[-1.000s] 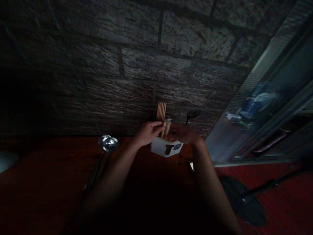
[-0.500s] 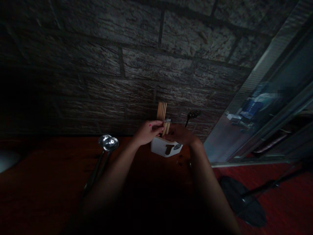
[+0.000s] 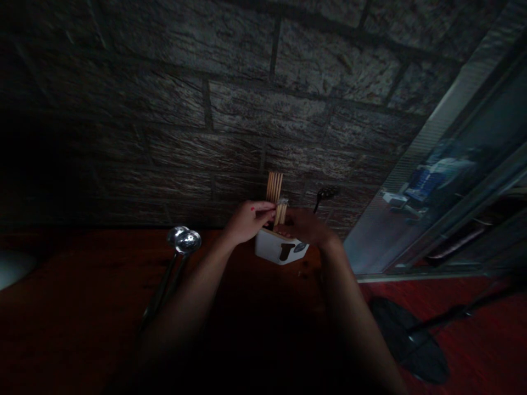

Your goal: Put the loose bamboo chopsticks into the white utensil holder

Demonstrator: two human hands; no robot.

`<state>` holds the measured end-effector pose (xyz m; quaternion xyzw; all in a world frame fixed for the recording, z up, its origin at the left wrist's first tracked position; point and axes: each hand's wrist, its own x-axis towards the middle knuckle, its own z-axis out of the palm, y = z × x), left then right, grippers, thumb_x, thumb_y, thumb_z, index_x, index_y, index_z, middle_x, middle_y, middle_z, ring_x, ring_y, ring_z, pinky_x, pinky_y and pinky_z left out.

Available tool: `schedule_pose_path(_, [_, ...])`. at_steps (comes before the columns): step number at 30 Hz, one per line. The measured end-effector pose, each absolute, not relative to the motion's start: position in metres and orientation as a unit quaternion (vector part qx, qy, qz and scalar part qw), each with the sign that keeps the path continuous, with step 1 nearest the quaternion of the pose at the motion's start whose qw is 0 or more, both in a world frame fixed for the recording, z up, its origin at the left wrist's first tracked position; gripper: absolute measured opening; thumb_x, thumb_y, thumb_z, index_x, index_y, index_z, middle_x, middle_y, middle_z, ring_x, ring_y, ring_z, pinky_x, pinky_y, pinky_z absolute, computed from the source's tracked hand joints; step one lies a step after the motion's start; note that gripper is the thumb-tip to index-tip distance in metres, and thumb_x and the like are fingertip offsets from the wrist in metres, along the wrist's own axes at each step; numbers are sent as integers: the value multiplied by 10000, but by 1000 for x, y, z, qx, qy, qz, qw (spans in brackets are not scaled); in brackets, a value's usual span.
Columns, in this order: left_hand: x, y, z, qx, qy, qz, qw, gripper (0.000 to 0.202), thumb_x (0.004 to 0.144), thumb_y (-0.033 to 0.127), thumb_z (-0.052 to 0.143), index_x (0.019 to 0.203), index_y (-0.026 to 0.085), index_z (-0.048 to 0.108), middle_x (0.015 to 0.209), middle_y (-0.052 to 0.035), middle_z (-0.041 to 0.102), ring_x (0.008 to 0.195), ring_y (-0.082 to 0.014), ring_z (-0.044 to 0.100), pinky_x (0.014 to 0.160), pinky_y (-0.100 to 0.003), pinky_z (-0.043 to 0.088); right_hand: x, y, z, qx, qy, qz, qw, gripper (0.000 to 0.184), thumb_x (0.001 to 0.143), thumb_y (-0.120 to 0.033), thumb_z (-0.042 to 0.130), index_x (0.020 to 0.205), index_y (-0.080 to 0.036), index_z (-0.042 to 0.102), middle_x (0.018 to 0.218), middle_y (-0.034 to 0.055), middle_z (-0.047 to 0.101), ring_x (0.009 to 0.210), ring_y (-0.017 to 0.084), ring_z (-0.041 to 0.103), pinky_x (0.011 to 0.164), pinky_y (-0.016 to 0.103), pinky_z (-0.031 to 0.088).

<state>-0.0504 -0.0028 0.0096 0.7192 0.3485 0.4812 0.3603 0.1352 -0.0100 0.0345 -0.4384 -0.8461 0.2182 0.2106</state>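
Observation:
A white utensil holder (image 3: pixel 280 249) stands on a dark red counter against a brick wall. Several wooden chopsticks (image 3: pixel 273 187) stick up out of it. My left hand (image 3: pixel 247 221) is closed, its fingertips pinching the taller bundle of chopsticks just above the holder's rim. My right hand (image 3: pixel 304 226) is closed around a shorter bundle of chopsticks (image 3: pixel 281 213) over the holder's right side. A dark slotted utensil (image 3: pixel 325 194) rises behind my right hand.
Two metal ladles (image 3: pixel 183 241) lie on the red counter (image 3: pixel 82 307) at the left, handles toward me. A glass door frame (image 3: pixel 432 181) runs along the right. A dark round stand base (image 3: pixel 411 340) sits on the floor at lower right.
The shorter bundle in my right hand has sunk a little lower into the holder. Both hands have stayed at the holder with hardly any shift.

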Motion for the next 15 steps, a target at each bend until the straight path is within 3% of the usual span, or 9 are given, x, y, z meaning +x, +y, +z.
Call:
schedule_pose_path(5, [-52, -4, 12, 738, 354, 470, 330, 217, 853, 187, 594, 1028, 138, 712, 1047, -93, 744, 864, -194, 707, 747, -322, 585, 135, -10, 33, -418, -863, 203, 198, 295, 800, -282, 628, 1056, -149, 687, 864, 38, 715, 765, 168, 616, 644, 233, 430])
schedule_pose_path(10, [-58, -5, 14, 762, 350, 465, 285, 232, 837, 206, 622, 1036, 118, 704, 1079, -114, 733, 983, -211, 686, 889, -366, 544, 143, -10, 33, -445, -825, 286, 201, 336, 775, -312, 665, 1078, -167, 679, 902, 47, 728, 729, 154, 631, 602, 223, 444])
schedule_pose_path(15, [-60, -6, 17, 762, 331, 467, 303, 238, 820, 189, 635, 1041, 126, 694, 1074, -106, 735, 967, -198, 693, 875, -347, 550, 156, -7, 33, -460, -794, 323, 231, 290, 729, -299, 713, 986, -173, 672, 858, 49, 730, 728, 158, 646, 606, 234, 473])
